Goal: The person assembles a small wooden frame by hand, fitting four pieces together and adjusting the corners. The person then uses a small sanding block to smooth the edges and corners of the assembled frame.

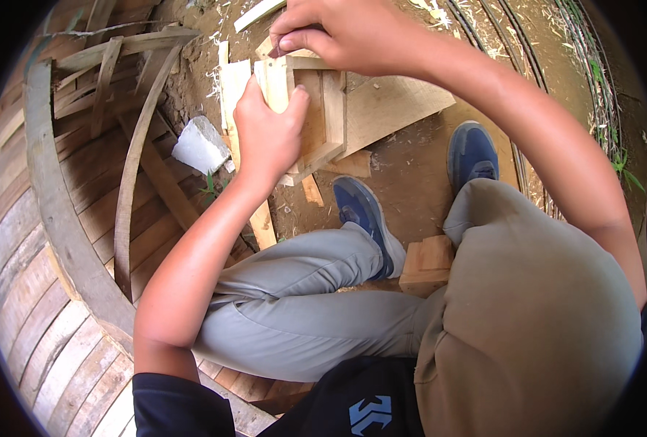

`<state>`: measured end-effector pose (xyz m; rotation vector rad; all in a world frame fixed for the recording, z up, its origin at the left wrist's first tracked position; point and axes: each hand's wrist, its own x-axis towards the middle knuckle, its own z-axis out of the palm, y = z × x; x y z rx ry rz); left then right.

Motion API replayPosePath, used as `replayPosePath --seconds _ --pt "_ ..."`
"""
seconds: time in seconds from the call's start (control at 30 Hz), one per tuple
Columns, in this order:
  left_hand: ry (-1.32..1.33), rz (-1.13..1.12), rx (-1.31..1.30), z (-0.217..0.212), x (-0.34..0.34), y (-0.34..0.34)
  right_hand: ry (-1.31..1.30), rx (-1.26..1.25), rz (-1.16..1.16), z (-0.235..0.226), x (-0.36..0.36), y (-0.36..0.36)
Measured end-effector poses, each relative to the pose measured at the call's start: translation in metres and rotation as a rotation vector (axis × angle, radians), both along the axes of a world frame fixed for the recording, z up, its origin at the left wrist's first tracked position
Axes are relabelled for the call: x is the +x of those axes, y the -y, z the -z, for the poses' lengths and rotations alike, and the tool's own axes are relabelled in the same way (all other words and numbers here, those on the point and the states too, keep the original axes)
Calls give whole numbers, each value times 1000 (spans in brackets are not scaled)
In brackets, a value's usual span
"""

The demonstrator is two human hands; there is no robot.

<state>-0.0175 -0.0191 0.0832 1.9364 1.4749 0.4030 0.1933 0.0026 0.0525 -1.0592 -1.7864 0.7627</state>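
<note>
A small open wooden box frame (334,109) of pale boards stands upright beyond my feet, over a flat board. My left hand (269,135) is wrapped round its left side, thumb pointing up along the edge. My right hand (331,33) is at the top left corner of the frame, thumb and fingers pinched together. Between those fingertips shows a small dark reddish-brown piece (275,49), touching or close to the corner; its kind is too small to tell.
A pale flat board (396,109) lies behind the frame on the dirt ground. A whitish stone block (201,144) sits left of my left hand. Curved wooden framing (43,146) and slats fill the left side. A wooden block (427,264) lies beside my shoe (371,222).
</note>
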Motion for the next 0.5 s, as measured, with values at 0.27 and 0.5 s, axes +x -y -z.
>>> replayPosePath --seconds 0.27,0.5 --pt "16 10 26 4 4 1 -466 -296 27 14 -10 12" --pt "21 15 9 0 4 -1 -17 -34 52 -11 -16 2"
